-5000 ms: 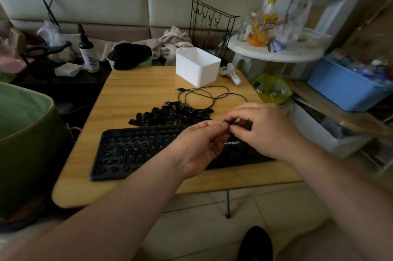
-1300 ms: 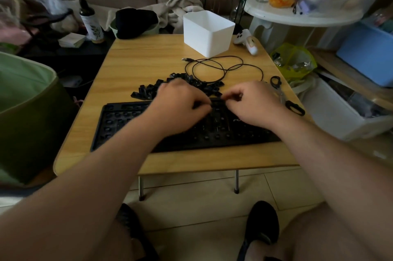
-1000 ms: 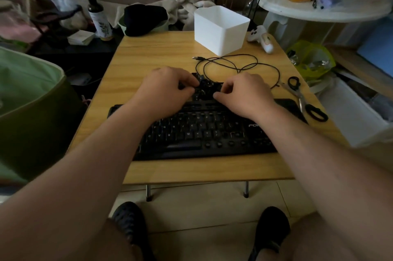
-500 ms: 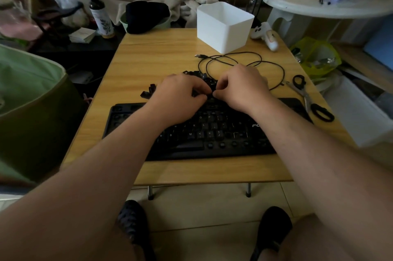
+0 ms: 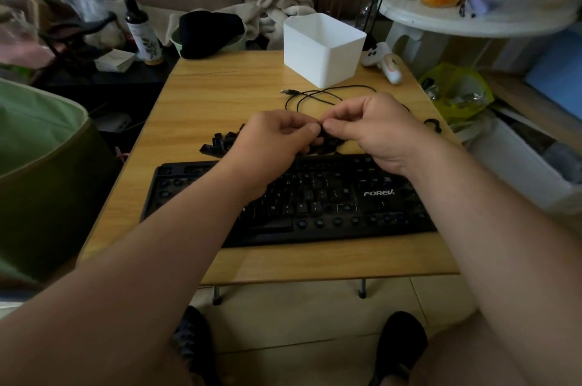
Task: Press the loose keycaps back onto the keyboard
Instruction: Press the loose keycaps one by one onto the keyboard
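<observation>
Two hands meet just behind the keyboard: left hand and right hand apparently pinch one keycap between fingertips, above the loose keycaps on the worktop. Light, rigid and small, it is best held by its sides.

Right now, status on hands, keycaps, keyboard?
Left hand and right hand over keycap pile, pinching at one together. Keyboard part-filled, left sockets bare. Cable behind, clear.

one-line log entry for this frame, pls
phase: picking keycap | left hand: pinching | right hand: pinching | pile: behind keyboard | sockets: many bare
</observation>
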`<state>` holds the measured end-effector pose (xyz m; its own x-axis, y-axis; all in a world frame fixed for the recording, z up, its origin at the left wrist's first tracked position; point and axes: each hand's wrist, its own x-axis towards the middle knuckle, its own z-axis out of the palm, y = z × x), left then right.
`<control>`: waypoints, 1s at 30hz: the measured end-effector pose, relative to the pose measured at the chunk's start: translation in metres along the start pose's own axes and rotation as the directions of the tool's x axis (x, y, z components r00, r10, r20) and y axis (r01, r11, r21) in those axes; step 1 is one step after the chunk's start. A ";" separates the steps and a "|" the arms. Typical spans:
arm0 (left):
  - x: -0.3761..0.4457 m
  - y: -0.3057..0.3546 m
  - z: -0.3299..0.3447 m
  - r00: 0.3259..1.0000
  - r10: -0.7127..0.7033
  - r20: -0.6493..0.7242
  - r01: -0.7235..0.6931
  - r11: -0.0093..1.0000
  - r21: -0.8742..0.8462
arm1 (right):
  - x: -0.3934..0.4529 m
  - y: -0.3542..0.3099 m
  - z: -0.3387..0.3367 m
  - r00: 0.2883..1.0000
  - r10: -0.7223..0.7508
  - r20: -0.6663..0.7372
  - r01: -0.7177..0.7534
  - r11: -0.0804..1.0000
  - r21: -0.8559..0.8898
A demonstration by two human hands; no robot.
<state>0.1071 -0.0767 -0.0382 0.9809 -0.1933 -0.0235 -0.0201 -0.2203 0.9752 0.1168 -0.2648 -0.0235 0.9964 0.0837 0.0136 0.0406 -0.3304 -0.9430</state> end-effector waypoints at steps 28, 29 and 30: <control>-0.047 0.017 0.089 0.911 -0.176 0.372 0.335 0.843 -0.421 | -0.112 0.013 -0.078 0.887 -0.461 -0.032 0.334 0.688 -0.644; -0.049 0.017 0.093 0.903 -0.169 0.395 0.343 0.837 -0.426 | -0.115 0.013 -0.083 0.881 -0.474 -0.007 0.350 0.660 -0.665; -0.051 0.018 0.097 0.896 -0.159 0.416 0.349 0.831 -0.434 | -0.116 0.013 -0.088 0.872 -0.489 0.014 0.364 0.629 -0.687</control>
<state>0.0380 -0.1634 -0.0412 0.8011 -0.5356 -0.2672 0.4094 0.1647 0.8974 0.0079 -0.3615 -0.0086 0.8483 0.2476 0.4680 0.4390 -0.8232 -0.3602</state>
